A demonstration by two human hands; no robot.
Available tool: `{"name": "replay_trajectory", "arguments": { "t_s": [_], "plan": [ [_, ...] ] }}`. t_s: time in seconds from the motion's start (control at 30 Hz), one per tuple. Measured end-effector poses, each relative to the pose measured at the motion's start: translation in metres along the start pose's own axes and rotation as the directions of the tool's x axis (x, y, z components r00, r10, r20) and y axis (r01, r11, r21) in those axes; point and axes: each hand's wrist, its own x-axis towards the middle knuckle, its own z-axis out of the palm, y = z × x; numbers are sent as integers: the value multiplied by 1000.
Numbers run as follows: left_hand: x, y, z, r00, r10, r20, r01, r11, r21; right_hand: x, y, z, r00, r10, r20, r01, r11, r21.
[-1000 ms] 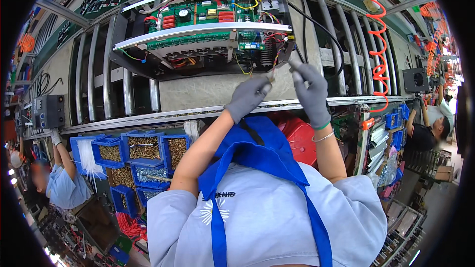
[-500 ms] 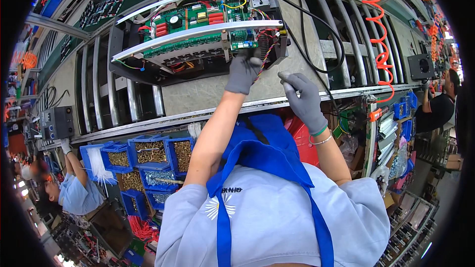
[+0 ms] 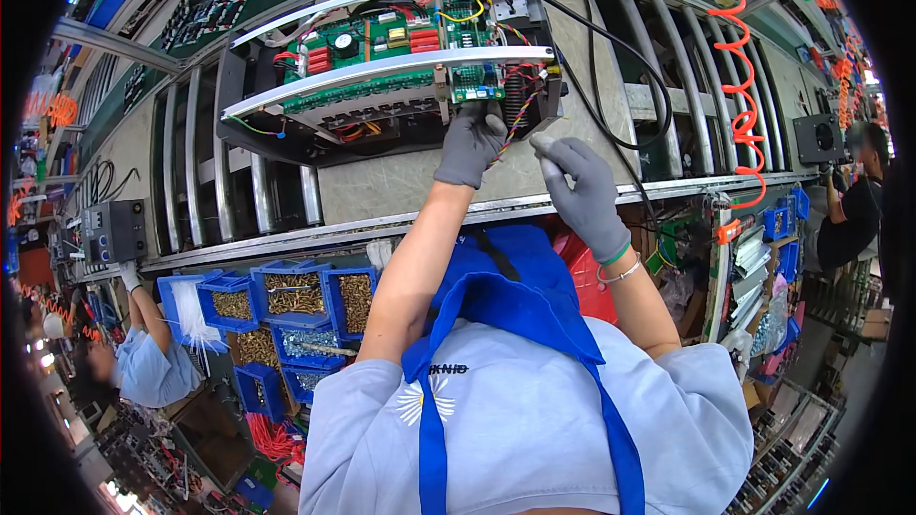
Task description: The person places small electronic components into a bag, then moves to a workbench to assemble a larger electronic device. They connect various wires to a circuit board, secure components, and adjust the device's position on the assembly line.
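Note:
An open black electrical chassis (image 3: pixel 382 148) holds a green circuit board (image 3: pixel 382 43) under two silver rails (image 3: pixel 401 67). My left hand (image 3: pixel 469 145), in a grey glove, reaches up to the chassis's near side, below the small green board (image 3: pixel 477 81). Its fingertips are partly hidden there, so its grip does not show. Beside its thumb runs a twisted bundle of red, yellow and black wires (image 3: pixel 518 119). My right hand (image 3: pixel 584 193), also gloved, hovers right of these wires near the chassis corner, fingers bent and apart, with nothing visible in them.
Metal rollers (image 3: pixel 668 86) flank the grey work plate (image 3: pixel 382 179). A black cable (image 3: pixel 611 133) loops at the right, near a coiled red hose (image 3: pixel 742 86). Blue bins of screws (image 3: pixel 291 294) stand below left. Other people work at far left (image 3: pixel 157 362) and far right (image 3: pixel 854 210).
The whole view has shifted slightly. My left hand stays at the chassis's near side, its fingers turned a little. The right hand remains by the corner, nearly unmoved.

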Motion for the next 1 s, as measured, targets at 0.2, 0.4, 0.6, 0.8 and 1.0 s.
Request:
{"name": "replay_trajectory", "arguments": {
  "t_s": [0.2, 0.4, 0.6, 0.8, 1.0],
  "plan": [
    [3, -4, -15, 999, 46, -1, -44, 963, 267, 49, 3, 36, 987, 44, 155, 28, 901, -433],
    [-51, 4, -11, 981, 148, 127, -195, 716, 671, 70, 4, 45, 927, 190, 322, 58, 778, -626],
    [-106, -1, 49, 914, 322, 247, -317, 186, 930, 62, 0, 32, 973, 29, 228, 56, 931, -360],
    [-114, -4, 63, 882, 336, 329, -355, 18, 935, 59, -21, 20, 972, 8, 237, 42, 978, -205],
    [-113, -2, 81, 929, 267, 256, -294, 115, 949, 59, -21, 16, 977, 11, 215, 46, 964, -260]
  ]
}}
